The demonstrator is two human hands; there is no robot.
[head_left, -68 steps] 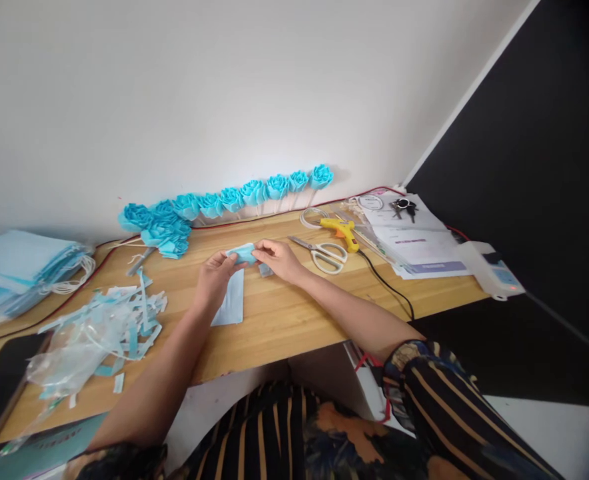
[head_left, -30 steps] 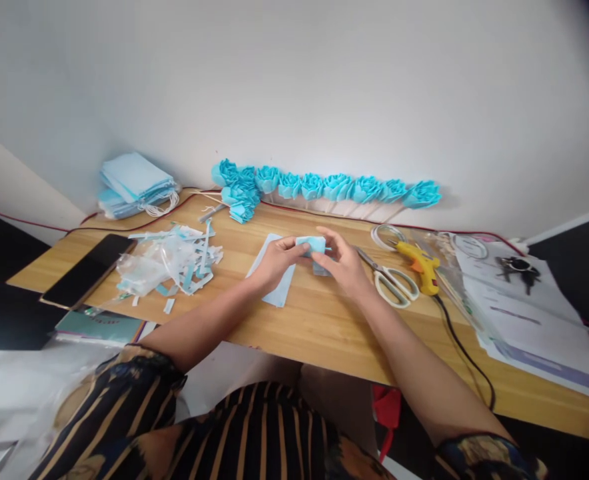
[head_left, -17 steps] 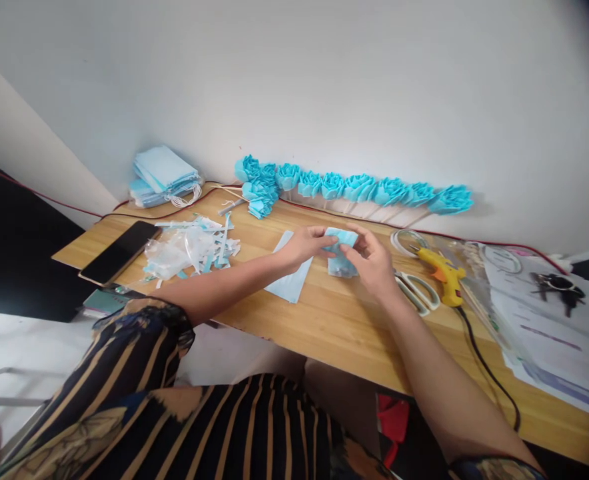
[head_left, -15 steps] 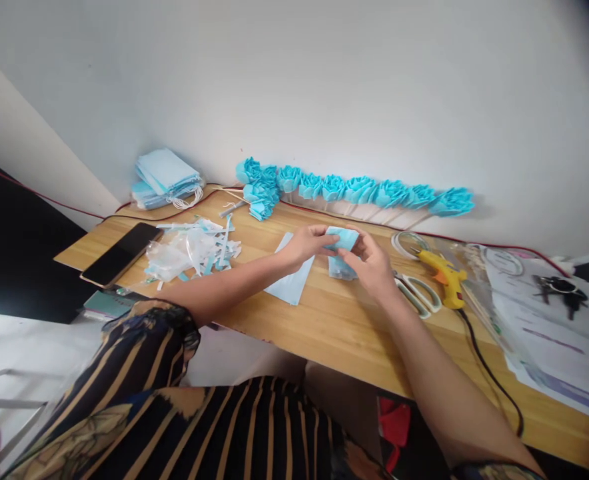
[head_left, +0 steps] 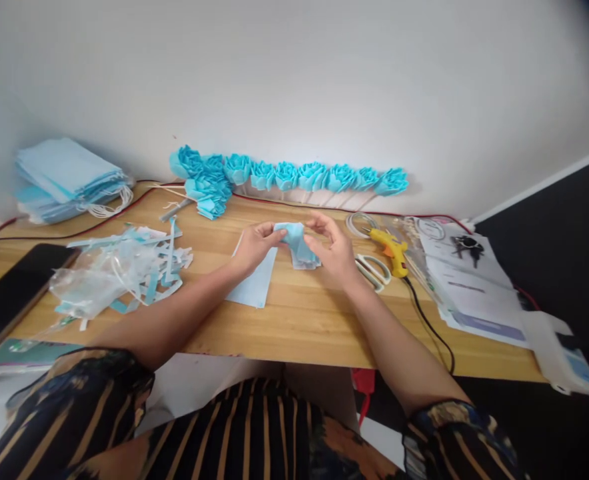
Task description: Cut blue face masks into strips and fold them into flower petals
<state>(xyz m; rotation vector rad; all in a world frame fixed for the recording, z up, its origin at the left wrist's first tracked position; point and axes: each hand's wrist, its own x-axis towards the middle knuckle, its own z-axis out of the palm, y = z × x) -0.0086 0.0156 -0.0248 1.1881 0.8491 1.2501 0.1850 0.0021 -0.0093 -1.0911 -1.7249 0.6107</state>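
Observation:
Between my hands is a small folded light-blue piece of fabric (head_left: 290,233), above a few more blue pieces (head_left: 304,257) on the wooden table. My left hand (head_left: 258,245) pinches the left edge of the folded piece, thumb on top. At its right side is my right hand (head_left: 330,245), fingers apart and curved, with the thumb near or against the fabric; whether they touch is unclear. A flat light-blue sheet (head_left: 255,283) lies partly under my left hand and wrist.
Blue fabric flowers on sticks (head_left: 312,177) line the wall. At left are stacked masks (head_left: 69,173), scraps (head_left: 119,267) and a phone (head_left: 17,290). Scissors (head_left: 374,272), a yellow glue gun (head_left: 392,252) with its cord, papers (head_left: 469,287) and keys (head_left: 468,247) lie right.
The camera view has turned right, so everything appears further left. My right hand's fingers have spread and moved off the folded piece, while my left hand still holds it.

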